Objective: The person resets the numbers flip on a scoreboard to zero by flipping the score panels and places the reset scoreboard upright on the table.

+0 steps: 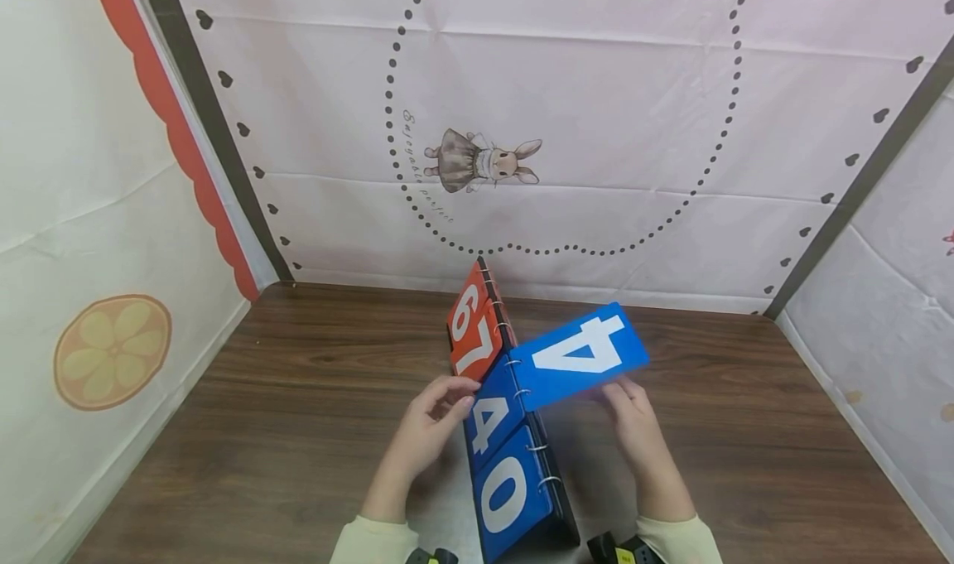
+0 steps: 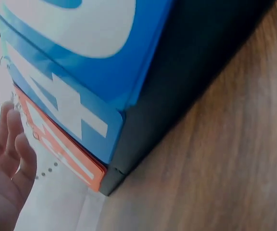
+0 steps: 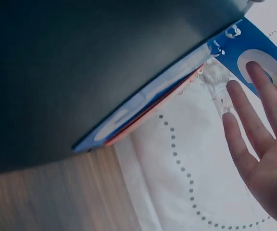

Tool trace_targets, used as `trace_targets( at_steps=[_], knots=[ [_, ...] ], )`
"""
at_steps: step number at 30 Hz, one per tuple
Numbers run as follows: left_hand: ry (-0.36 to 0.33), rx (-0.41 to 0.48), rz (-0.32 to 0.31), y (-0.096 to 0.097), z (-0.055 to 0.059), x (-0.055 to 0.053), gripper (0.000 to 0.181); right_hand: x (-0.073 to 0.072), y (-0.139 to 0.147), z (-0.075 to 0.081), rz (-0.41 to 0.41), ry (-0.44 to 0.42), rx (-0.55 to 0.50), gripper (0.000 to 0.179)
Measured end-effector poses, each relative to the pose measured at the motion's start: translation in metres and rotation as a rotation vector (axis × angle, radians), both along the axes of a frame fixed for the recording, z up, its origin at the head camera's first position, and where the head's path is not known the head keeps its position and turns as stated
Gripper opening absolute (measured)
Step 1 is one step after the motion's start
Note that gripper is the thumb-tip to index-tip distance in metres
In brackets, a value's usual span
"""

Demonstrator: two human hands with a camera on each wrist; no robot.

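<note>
Lower right of the head view's centre, the raised blue 4 card (image 1: 581, 355) hides part of the right grip (image 1: 633, 419). In the left wrist view, the top edge crops the blue 0 card (image 2: 105, 43) and the left edge the left grip (image 2: 6, 173).

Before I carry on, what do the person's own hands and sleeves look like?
The left hand and right hand are ungloved. Pale yellow sleeves end short of both hands. Beside each cuff, partly cut off by the frame, is a black device with a yellow patch.
</note>
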State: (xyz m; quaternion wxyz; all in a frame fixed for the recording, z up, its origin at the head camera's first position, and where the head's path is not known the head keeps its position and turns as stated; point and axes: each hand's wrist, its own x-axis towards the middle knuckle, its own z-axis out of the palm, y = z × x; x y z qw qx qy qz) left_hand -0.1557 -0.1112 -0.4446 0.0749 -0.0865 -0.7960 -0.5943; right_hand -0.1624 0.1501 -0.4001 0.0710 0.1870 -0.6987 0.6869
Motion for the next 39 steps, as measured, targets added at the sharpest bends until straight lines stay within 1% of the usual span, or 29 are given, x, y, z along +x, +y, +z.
trace_targets(
  at_steps=[2,4,6,8,10,13,16,18,23,29,32,33,36,39],
  knots=[
    [0.047,-0.008,-0.083,0.002,0.002,0.001,0.024,0.001,-0.002,0.000,0.046,0.006,-0.072,0.032],
    [0.079,-0.017,-0.156,0.004,0.003,0.002,0.028,0.001,-0.003,0.001,0.086,0.017,-0.108,0.033],
    [0.105,-0.026,-0.213,0.006,0.004,0.002,0.033,0.003,-0.005,0.001,0.106,0.027,-0.105,0.033],
    [0.120,-0.052,-0.244,0.009,0.004,0.003,0.039,0.004,-0.006,0.002,0.118,0.037,-0.083,0.034],
    [0.131,-0.106,-0.247,0.011,0.006,0.003,0.047,0.005,-0.008,0.003,0.118,0.045,-0.049,0.036],
    [0.133,-0.235,-0.216,0.013,0.009,0.006,0.054,0.006,-0.011,0.004,0.120,0.055,-0.006,0.040],
    [0.116,-0.354,-0.187,0.015,0.014,0.009,0.054,0.007,-0.013,0.005,0.127,0.062,0.020,0.040],
    [0.101,-0.390,-0.182,0.015,0.016,0.011,0.052,0.008,-0.014,0.005,0.134,0.068,0.028,0.039],
    [0.090,-0.398,-0.183,0.016,0.019,0.012,0.049,0.008,-0.014,0.003,0.158,0.070,0.050,0.038],
    [0.085,-0.369,-0.194,0.016,0.018,0.012,0.049,0.008,-0.017,-0.001,0.179,0.058,0.138,0.038],
    [0.086,-0.348,-0.201,0.016,0.018,0.011,0.049,0.008,-0.020,-0.001,0.200,0.080,0.181,0.038],
    [0.085,-0.342,-0.203,0.016,0.018,0.011,0.050,0.008,-0.021,-0.002,0.202,0.076,0.194,0.038],
    [0.085,-0.339,-0.205,0.016,0.018,0.010,0.051,0.008,-0.023,-0.002,0.222,0.094,0.221,0.038],
    [0.087,-0.353,-0.207,0.015,0.019,0.010,0.051,0.009,-0.025,-0.002,0.232,0.094,0.255,0.037]
  ],
)
